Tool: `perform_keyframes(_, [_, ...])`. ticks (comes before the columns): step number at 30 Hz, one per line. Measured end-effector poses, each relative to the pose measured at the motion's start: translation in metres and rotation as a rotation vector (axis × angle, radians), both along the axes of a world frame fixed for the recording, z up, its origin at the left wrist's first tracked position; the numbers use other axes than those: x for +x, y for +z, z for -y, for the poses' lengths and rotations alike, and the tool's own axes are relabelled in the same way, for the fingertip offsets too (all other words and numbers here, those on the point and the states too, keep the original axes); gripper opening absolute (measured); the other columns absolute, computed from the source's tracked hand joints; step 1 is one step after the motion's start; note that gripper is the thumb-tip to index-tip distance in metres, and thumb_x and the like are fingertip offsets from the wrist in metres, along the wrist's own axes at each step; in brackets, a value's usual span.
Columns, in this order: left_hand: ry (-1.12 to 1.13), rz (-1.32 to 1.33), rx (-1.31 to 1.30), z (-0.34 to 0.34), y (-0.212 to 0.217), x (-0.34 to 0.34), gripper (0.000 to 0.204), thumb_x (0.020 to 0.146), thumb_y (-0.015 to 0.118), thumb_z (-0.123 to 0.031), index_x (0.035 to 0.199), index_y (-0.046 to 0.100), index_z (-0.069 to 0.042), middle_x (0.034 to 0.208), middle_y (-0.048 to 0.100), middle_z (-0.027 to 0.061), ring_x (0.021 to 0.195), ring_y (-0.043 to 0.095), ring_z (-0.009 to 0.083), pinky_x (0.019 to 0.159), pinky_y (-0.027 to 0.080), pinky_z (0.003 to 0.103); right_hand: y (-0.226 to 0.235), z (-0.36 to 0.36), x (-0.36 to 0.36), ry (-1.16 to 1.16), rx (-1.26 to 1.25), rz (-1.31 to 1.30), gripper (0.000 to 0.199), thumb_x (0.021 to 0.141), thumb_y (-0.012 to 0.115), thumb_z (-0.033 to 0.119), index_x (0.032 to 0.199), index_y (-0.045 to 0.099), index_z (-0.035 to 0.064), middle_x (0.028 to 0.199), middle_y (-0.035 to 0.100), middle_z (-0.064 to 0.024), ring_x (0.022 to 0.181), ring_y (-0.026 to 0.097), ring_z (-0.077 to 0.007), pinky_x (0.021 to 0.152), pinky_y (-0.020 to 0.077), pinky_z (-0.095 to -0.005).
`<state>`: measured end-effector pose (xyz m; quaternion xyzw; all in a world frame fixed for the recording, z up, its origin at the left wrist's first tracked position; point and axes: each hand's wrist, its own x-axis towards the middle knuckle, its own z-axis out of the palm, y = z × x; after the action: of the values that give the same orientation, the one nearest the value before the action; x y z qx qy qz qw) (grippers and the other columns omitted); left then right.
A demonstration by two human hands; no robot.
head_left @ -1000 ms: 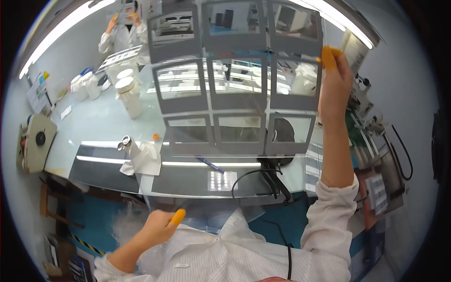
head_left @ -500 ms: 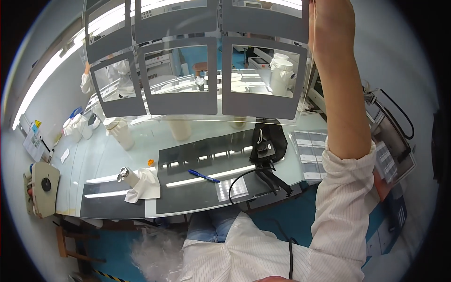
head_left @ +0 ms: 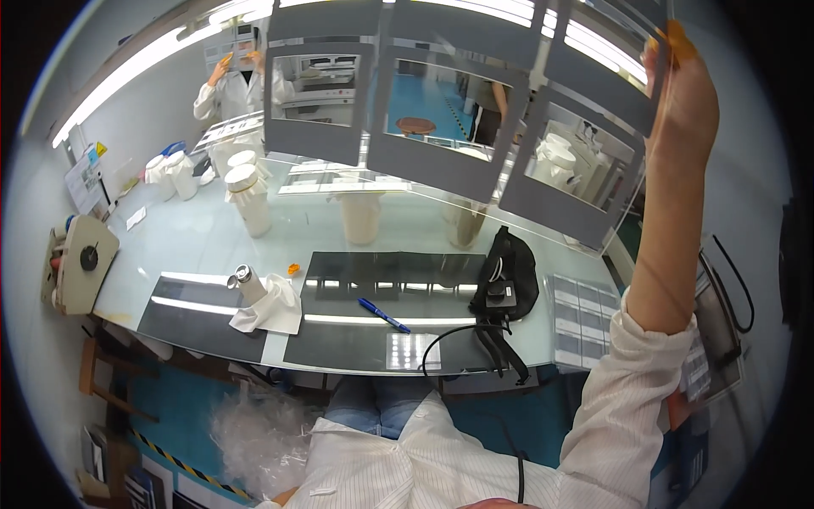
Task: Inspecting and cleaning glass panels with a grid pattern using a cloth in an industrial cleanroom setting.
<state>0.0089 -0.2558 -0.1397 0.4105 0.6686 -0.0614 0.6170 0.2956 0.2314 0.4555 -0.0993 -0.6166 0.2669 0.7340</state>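
Note:
My right hand [head_left: 685, 102], raised at the upper right, grips the right edge of a large clear sheet [head_left: 530, 191] bearing rows of grey rectangular frames. Orange covers show on its fingertips. The sheet hangs tilted above the table, its right side lower, and the view beyond shows through the frame openings. At the lower edge a small patch of skin belongs to my left arm [head_left: 286, 496]; the left hand itself does not show. Below the sheet, a blue pen [head_left: 383, 314] lies on a dark glossy panel [head_left: 339, 339] beside a small clear square sheet [head_left: 412, 350].
A black pouch with a small device [head_left: 504, 288] and cable lies right of the pen. A metal bottle [head_left: 247, 284] and white cloth [head_left: 280, 310] are left. White jars [head_left: 248, 204] stand farther back. Grey-framed panels [head_left: 583, 318] lie at right. Across the table, a person [head_left: 233, 93] holds a panel.
The clear sheet has swung right and tilted, its right side dropping, with my right hand still on its edge. The view has shifted, bringing the person across the table into clearer sight.

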Motion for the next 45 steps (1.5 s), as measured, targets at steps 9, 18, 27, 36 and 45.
perform_keyframes(9, [-0.415,-0.070,0.117,-0.019,0.001,0.044,0.036,0.078,0.057,-0.029,0.104,0.061,-0.004,0.103,0.062,0.0134,0.091,0.059,0.0296,0.079,0.043,0.039,-0.016,-0.033,0.010,0.365,-0.116,-0.048,0.021,0.089,0.055,0.018,0.085,0.055,-0.0025,0.073,0.051,-0.0074,0.069,0.049,-0.0130,0.069,0.0424,-0.0207])
perform_keyframes(18, [0.523,-0.417,1.461,-0.190,0.317,0.035,0.009,0.082,0.052,-0.008,0.084,0.053,0.001,0.083,0.058,0.0183,0.068,0.056,0.0306,0.060,0.044,0.035,-0.033,-0.046,0.019,0.366,-0.103,-0.112,0.022,0.090,0.052,0.016,0.088,0.055,-0.0051,0.076,0.052,-0.0107,0.069,0.050,-0.0157,0.068,0.0432,-0.0241])
perform_keyframes(27, [0.586,-0.065,2.165,-0.257,0.386,0.031,0.010,0.086,0.052,-0.002,0.094,0.055,0.002,0.082,0.058,0.0077,0.064,0.048,0.0121,0.057,0.039,0.023,-0.056,-0.040,0.020,0.380,-0.031,-0.091,0.017,0.093,0.043,0.011,0.090,0.055,-0.0019,0.079,0.053,-0.0088,0.070,0.051,-0.0152,0.069,0.0442,-0.0239])
perform_keyframes(36, [0.781,0.082,1.928,-0.270,0.336,0.052,0.008,0.084,0.053,0.000,0.092,0.055,0.001,0.077,0.059,0.0054,0.069,0.054,0.0109,0.066,0.041,0.021,-0.103,-0.046,0.033,0.249,-0.051,-0.163,0.015,0.090,0.047,0.010,0.102,0.054,0.0043,0.092,0.057,-0.0031,0.089,0.052,-0.0108,0.085,0.0393,-0.0268])
perform_keyframes(45, [0.833,0.182,1.751,-0.278,0.293,0.065,0.012,0.092,0.049,-0.011,0.098,0.053,-0.001,0.080,0.055,0.0009,0.071,0.047,0.0059,0.067,0.039,0.020,-0.136,-0.040,0.044,0.109,0.142,-0.095,0.017,0.090,0.048,0.012,0.103,0.053,0.0039,0.092,0.057,-0.0016,0.088,0.054,-0.0101,0.083,0.0397,-0.0240])
